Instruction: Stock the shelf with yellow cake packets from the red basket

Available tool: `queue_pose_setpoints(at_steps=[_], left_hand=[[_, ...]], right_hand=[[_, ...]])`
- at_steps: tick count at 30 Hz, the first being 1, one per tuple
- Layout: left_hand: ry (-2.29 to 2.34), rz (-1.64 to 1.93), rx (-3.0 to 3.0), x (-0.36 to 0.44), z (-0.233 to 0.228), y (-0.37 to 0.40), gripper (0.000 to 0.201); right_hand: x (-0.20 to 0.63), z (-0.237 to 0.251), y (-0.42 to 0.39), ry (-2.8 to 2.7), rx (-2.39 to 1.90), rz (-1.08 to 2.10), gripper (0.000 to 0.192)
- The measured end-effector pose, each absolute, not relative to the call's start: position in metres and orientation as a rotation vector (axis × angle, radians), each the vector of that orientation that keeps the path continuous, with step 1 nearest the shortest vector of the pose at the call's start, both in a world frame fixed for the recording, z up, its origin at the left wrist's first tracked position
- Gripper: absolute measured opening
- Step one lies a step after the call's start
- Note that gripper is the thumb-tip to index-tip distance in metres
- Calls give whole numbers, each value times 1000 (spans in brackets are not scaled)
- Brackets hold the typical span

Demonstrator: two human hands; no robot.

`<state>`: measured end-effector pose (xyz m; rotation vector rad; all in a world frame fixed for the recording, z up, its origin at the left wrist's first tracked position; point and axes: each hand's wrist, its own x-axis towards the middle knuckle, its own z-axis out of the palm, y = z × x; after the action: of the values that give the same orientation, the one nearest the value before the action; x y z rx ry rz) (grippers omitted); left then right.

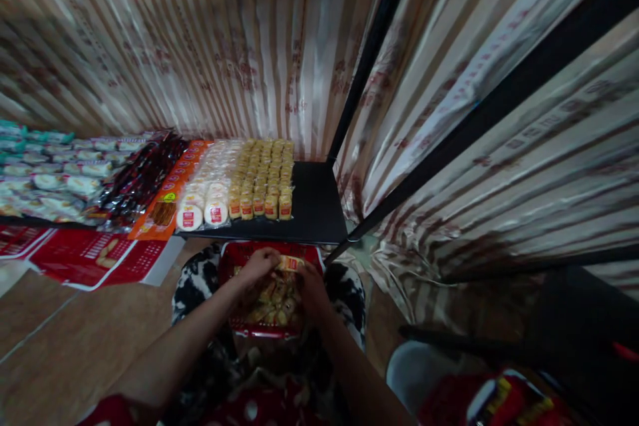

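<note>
Both my hands are over a red basket (234,254) resting on my lap, which is covered by black-and-white patterned cloth. My left hand (257,267) and my right hand (310,287) together grip a small wrapped yellow pastry packet (290,263) above the basket. More wrapped packets (273,301) lie inside the basket under my hands. Just ahead, a black shelf (314,210) carries neat rows of the same yellow packets (263,176).
Round white cakes with red labels (204,203), orange boxes (172,196), dark wrapped snacks (142,176) and pale packets (54,173) fill the shelf leftward. Striped curtain hangs behind and to the right, with black frame bars (369,60). Red printed sheet (80,256) lies on the floor.
</note>
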<state>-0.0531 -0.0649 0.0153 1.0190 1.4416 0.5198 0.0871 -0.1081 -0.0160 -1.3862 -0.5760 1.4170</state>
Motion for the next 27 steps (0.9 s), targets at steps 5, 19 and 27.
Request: queue_pose_setpoints(at_steps=[5,19,27], left_hand=[[1458,465,1316,-44,58,-59,27],[1171,334,2178,-16,153,31,36],[1465,434,2138,26,168,99,41]], right_hand=[[93,7,-113,-468,-1360,1470,41],[128,92,-43,-1603,-1750,566,42],[140,90,46,-1418,-1809,511,45]])
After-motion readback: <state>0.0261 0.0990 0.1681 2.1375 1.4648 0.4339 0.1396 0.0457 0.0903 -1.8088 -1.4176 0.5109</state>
